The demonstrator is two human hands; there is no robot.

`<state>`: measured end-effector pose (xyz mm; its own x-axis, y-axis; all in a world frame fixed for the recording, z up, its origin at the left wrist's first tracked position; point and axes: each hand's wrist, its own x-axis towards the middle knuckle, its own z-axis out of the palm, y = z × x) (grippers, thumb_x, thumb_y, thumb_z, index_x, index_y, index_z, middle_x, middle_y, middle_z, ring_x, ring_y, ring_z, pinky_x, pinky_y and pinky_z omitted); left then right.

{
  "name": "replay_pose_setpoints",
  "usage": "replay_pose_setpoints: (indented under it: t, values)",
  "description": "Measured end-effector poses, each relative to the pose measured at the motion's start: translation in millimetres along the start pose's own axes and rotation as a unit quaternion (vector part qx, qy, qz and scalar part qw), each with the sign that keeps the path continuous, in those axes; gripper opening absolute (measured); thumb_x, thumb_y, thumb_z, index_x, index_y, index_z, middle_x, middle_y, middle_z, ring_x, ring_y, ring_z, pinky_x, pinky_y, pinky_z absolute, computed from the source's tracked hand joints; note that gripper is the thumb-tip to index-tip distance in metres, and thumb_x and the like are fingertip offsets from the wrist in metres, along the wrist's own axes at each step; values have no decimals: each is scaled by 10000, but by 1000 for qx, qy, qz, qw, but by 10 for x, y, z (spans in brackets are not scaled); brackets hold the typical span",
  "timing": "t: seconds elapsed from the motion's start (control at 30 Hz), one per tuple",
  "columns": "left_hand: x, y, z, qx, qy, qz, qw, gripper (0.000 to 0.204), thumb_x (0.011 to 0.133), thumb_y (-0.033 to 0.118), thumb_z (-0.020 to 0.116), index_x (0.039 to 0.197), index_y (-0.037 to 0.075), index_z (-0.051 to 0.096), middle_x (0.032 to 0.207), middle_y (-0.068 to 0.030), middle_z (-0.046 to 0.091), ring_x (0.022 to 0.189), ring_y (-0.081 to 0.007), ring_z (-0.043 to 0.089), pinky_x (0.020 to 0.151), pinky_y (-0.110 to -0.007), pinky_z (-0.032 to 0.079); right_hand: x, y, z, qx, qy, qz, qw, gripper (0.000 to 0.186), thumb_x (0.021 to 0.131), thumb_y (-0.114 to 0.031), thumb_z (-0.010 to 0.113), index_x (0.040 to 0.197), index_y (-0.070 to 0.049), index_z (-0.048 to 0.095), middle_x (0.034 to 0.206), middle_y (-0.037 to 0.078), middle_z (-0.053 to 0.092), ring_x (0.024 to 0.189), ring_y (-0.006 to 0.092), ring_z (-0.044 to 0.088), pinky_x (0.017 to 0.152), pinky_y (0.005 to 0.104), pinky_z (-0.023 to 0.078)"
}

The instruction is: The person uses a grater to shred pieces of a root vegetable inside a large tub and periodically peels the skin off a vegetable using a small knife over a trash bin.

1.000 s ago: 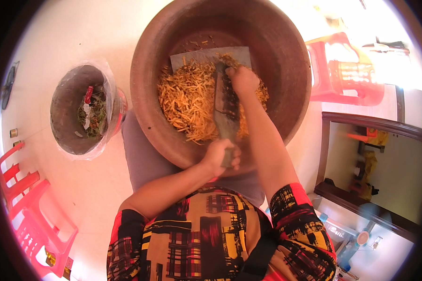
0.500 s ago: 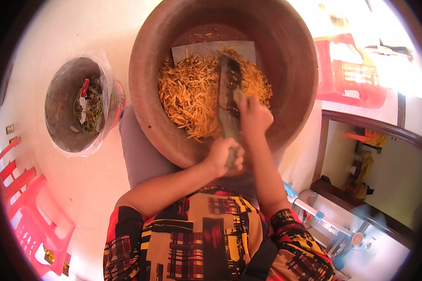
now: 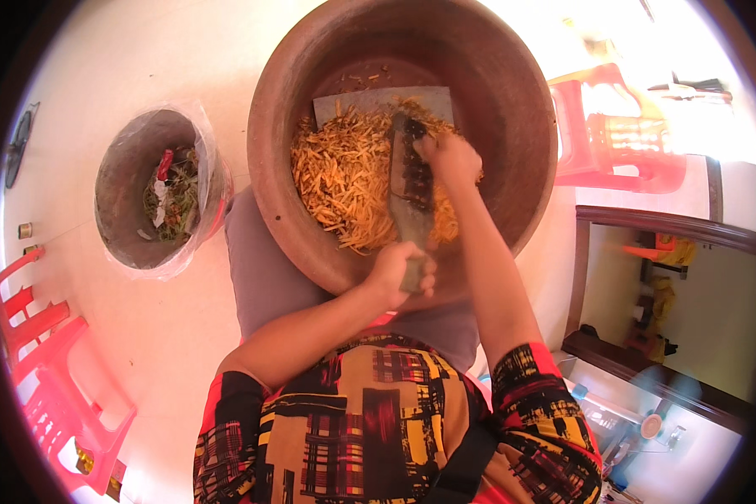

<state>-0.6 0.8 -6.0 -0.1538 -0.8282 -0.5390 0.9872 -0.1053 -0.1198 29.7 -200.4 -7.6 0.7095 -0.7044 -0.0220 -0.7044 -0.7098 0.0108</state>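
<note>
A wide brown basin (image 3: 269, 143) sits at my lap, with a heap of orange-yellow shreds (image 3: 340, 181) in it. My left hand (image 3: 397, 273) is wrapped round the lower handle of a long dark grater (image 3: 412, 206), which slopes up into the basin with its far end over the shreds. My right hand (image 3: 452, 161) lies at the grater's upper right face, fingers curled down on it. What its fingers hold, if anything, is hidden. Behind the heap, a flat grey board (image 3: 382, 94) lies in the basin, partly covered by shreds.
On the left stands a bin (image 3: 113, 197) lined with clear plastic, with green scraps and a red piece inside. Red plastic chairs (image 3: 76, 395) are at lower left. A pinkish-red plastic stool (image 3: 622, 139) is at the right, beside a dark-framed mirror or glass (image 3: 680, 286).
My right hand has slid a little up and right along the grater, and its forearm has moved right. My left hand keeps its hold on the handle. The whole view has shifted slightly.
</note>
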Motion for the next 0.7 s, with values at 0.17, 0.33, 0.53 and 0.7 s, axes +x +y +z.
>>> replay_pose_setpoints:
  t: [0.17,0.33,0.53,0.7]
  values:
    - [0,-29,28,7,31,-20,999,270,832,133,397,1067,28,477,680,-102,501,490,-231,470,489,-402,404,-966,-127,-244,-24,-3,60,998,396,850,-442,554,717,-69,564,591,151,595,607,338,619,538,428,465]
    - [-2,-48,44,31,14,-15,999,269,828,118,404,1070,26,477,691,-101,502,504,-223,470,491,-392,404,-180,-37,147,-33,95,47,994,364,852,-411,551,756,-70,635,595,143,619,560,311,627,517,437,472]
    - [61,-30,-6,-2,-9,5,1000,190,817,117,459,985,30,451,668,-116,514,472,-240,492,448,-425,433,469,-8,458,-11,33,34,999,353,834,-383,551,859,-51,670,688,158,650,686,334,645,630,441,492]
    - [-2,-4,-13,17,-4,-13,1000,299,846,134,392,1121,34,457,705,-105,501,513,-228,470,487,-380,394,-15,41,-13,31,-8,1,999,347,845,-390,549,766,-61,626,655,166,629,662,338,635,610,459,477]
